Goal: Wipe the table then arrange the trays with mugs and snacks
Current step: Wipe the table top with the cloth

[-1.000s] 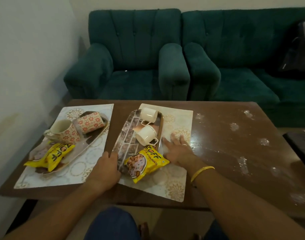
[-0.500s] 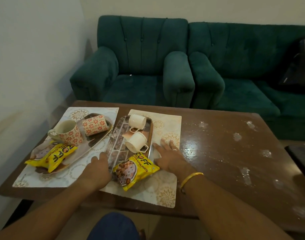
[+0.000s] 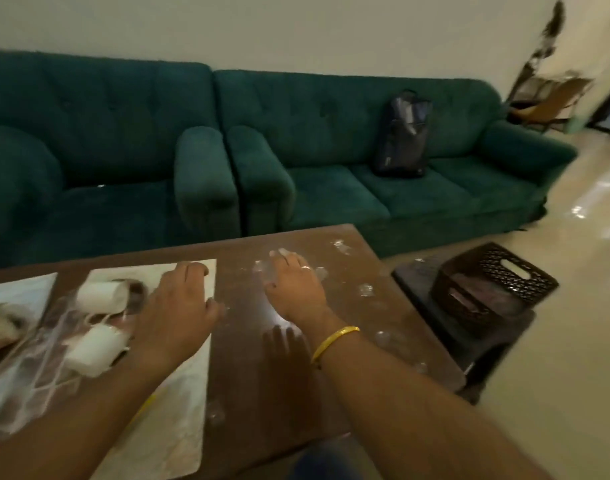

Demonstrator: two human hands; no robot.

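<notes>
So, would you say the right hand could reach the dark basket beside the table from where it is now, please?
Probably yes: the right hand lies flat on the table, empty, and the basket sits just past the table's right edge with nothing between them.

Both forearms are bare, with no sleeves in sight. The right wrist wears 1 thin yellow-gold bangle (image 3: 334, 342), a plain smooth band. The right hand (image 3: 294, 289) carries 1 small pale ring (image 3: 306, 268) on a finger; its detail is too blurred to tell. The left hand (image 3: 177, 315) shows no ring or band on the parts that can be seen. At the bottom edge, between the arms, a patch of dark blue cloth (image 3: 326, 460) shows, seemingly trousers over a knee, though blurred.
</notes>
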